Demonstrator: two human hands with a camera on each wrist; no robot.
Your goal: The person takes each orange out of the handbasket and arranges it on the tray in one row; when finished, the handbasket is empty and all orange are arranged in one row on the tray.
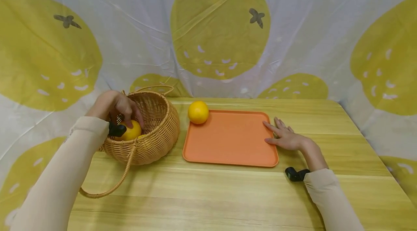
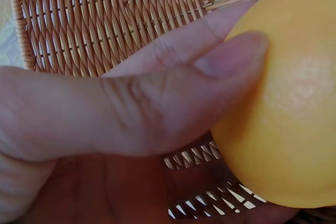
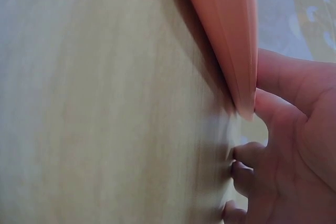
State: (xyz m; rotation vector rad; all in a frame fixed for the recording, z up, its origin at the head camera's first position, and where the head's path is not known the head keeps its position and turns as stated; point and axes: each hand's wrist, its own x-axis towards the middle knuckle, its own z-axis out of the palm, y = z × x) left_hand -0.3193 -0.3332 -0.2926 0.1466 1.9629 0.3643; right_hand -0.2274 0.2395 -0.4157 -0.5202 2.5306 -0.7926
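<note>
Inside a wicker basket (image 1: 163,137) at the left, my left hand (image 1: 122,106) grips an orange (image 1: 131,131). Up close in the left wrist view, the thumb (image 2: 231,61) presses the side of that orange (image 2: 294,98). Another orange (image 1: 198,112) sits at the far left corner of a flat coral-coloured tray (image 1: 231,138). My right hand (image 1: 286,137) lies with spread fingers at the tray's right side, its thumb and index finger touching the rim. From the right wrist, the tray's edge (image 3: 228,40) meets the fingers, while other fingertips touch the table.
The basket's near handle (image 1: 120,182) hangs down onto the wooden table (image 1: 228,198), and its other handle leans back. A sliver of yellow shows low inside the basket. A fruit-patterned cloth (image 1: 293,35) hangs behind the table's back edge.
</note>
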